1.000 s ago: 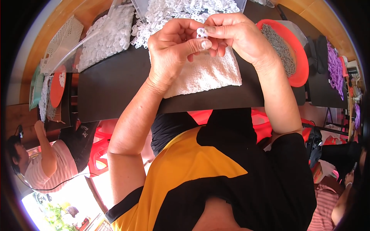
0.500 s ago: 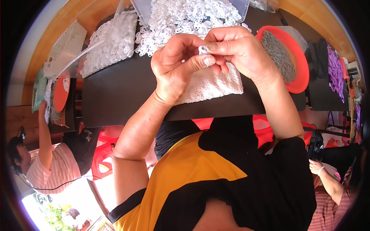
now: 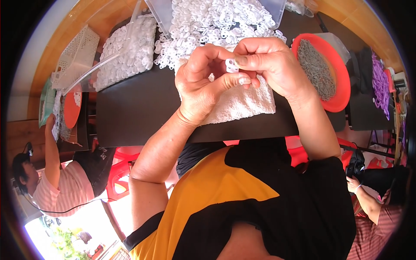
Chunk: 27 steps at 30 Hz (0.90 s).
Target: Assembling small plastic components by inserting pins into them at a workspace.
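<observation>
A small white plastic piece (image 3: 232, 66) with round holes sits between my two hands, above a white towel (image 3: 242, 108). My right hand (image 3: 275, 63) pinches it from the right with thumb and forefinger. My left hand (image 3: 199, 82) is curled round its left side, the thumb below it and the forefinger above. Some of the fingertips behind the piece are hidden. Beyond my hands lies a heap of similar white plastic pieces (image 3: 216, 19), spilling from a clear bin (image 3: 157, 17).
A clear bag of white pieces (image 3: 125, 54) lies left on the dark table (image 3: 130, 117). To the right, a red plate (image 3: 344, 82) holds small grey parts (image 3: 318, 71); purple strips (image 3: 380, 86) lie farther right. People sit at both sides, one near a white basket (image 3: 78, 50).
The white piece has turned so that more of its holes show. Both hands and the table appear slightly lower in the picture.
</observation>
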Available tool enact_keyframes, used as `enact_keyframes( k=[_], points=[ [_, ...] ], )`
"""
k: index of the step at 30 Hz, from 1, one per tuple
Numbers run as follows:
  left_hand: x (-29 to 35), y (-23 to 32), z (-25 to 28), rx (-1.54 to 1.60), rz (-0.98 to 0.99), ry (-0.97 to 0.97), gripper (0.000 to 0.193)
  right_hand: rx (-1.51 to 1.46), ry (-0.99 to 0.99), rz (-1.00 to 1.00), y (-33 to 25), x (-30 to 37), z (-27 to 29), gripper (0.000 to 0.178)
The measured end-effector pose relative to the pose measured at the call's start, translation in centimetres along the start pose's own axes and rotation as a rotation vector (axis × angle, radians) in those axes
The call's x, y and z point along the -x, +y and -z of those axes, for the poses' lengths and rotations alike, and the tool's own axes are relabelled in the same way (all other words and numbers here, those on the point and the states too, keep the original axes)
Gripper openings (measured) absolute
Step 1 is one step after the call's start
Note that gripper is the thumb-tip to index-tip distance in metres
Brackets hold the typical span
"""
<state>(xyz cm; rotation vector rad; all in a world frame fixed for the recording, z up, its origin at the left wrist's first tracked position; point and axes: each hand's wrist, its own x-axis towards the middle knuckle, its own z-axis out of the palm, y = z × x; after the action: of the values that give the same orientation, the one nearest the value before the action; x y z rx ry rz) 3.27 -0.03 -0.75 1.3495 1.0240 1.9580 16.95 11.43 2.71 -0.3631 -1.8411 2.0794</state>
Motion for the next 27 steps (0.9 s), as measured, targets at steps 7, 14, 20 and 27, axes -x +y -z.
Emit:
enact_keyframes(
  k=[7, 14, 20, 27],
  points=[
    [0.0, -0.4, 0.8, -0.114, -0.047, -0.018, 0.032, -0.016, 0.017, -0.036, -0.3, 0.2, -0.5, 0.021],
    [0.1, 0.3, 0.6, -0.023, 0.033, -0.009, 0.029, 0.035, 0.043, -0.029, -0.4, 0.4, -1.0, 0.021],
    [-0.1, 0.7, 0.4, 0.056, 0.010, -0.083, 0.027, 0.020, 0.028, -0.024, -0.2, 0.6, -0.9, 0.020],
    [-0.1, 0.2, 0.8, 0.023, 0.013, -0.090, 0.024, -0.048, -0.009, -0.032, 0.3, 0.4, -0.7, 0.018]
  ],
)
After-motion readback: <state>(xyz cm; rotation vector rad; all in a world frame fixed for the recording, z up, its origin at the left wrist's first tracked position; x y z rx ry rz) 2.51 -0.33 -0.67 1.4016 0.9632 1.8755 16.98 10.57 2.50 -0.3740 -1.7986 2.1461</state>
